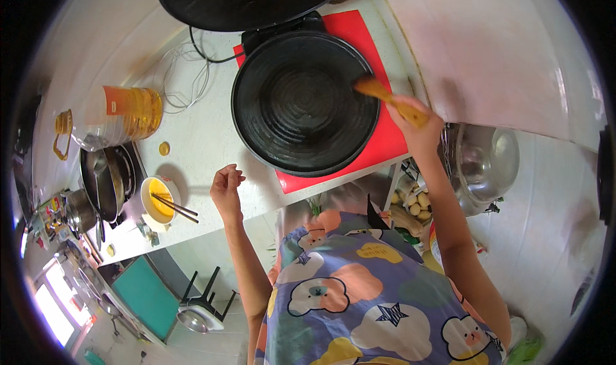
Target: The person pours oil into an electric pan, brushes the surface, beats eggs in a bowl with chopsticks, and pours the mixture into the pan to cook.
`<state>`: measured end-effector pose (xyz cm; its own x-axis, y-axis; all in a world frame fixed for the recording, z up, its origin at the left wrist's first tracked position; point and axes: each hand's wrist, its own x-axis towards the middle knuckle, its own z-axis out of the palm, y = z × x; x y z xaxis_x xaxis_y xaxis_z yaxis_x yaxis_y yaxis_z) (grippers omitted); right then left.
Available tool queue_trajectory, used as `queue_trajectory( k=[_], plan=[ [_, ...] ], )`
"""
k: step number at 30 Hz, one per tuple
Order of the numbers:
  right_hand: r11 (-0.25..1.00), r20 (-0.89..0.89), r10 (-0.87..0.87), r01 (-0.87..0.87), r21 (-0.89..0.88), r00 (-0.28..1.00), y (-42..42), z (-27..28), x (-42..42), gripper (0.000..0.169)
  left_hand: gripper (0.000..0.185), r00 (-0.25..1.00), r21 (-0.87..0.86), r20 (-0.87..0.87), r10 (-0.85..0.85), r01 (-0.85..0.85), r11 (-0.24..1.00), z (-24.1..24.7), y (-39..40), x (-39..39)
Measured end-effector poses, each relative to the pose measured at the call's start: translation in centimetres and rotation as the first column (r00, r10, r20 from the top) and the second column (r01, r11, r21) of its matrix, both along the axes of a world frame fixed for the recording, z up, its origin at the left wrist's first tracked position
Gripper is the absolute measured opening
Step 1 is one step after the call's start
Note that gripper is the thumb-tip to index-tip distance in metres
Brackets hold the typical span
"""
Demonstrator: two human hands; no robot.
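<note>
My right hand is closed round the handle of a yellow-brown basting brush, whose dark tip touches the right part of an electric griddle's round black plate. The plate looks wet and glossy, with ring-shaped streaks. Its black lid stands raised behind it. Bent fingers mark my left hand, which is held over the counter's front edge, left of the griddle, with nothing visible in it. Further left, a white bowl holds yellow liquid like beaten egg, with dark chopsticks resting in it.
Under the griddle lies a red mat. On the white counter are a large oil bottle lacking its cap on the neck's visible side, a yellow cap, a wire rack and a frying pan. Potatoes and a metal basin are at right.
</note>
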<state>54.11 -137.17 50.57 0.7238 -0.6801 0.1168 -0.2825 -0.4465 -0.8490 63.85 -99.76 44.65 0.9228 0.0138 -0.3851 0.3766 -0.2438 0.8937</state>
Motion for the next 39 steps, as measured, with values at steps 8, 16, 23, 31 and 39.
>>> queue_trajectory(
  k=[8, 16, 23, 31, 39],
  plan=[
    [0.947, 0.023, 0.321, -0.321, -0.033, 0.947, -4.6, 0.0, 6.9, 0.017, 0.017, 0.997, 0.007, -0.011, 0.079, -0.079, 0.997, 0.3, 1.8, -1.8],
    [0.699, 0.027, 0.554, -0.482, 0.528, 0.832, -2.9, -1.0, 7.5, 0.02, 0.016, 0.987, -0.04, -0.058, 0.147, -0.15, 0.988, -1.2, 3.4, -4.4],
    [0.705, 0.009, 0.542, -0.46, 0.54, 0.841, -4.9, 1.5, 6.7, 0.022, 0.015, 0.977, -0.012, -0.071, 0.203, -0.204, 0.979, -1.2, 6.7, -5.5],
    [0.512, 0.113, 0.617, -0.506, 0.695, 0.779, 3.9, -1.4, 5.9, 0.021, 0.018, 0.974, 0.003, -0.1, 0.202, -0.203, 0.979, -2.9, 11.6, -7.0],
    [0.827, -0.039, 0.528, -0.524, -0.205, 0.848, 8.5, 1.5, 6.3, 0.02, 0.016, 0.929, -0.138, -0.129, 0.346, -0.363, 0.922, -4.3, 18.8, -8.0]
  ],
)
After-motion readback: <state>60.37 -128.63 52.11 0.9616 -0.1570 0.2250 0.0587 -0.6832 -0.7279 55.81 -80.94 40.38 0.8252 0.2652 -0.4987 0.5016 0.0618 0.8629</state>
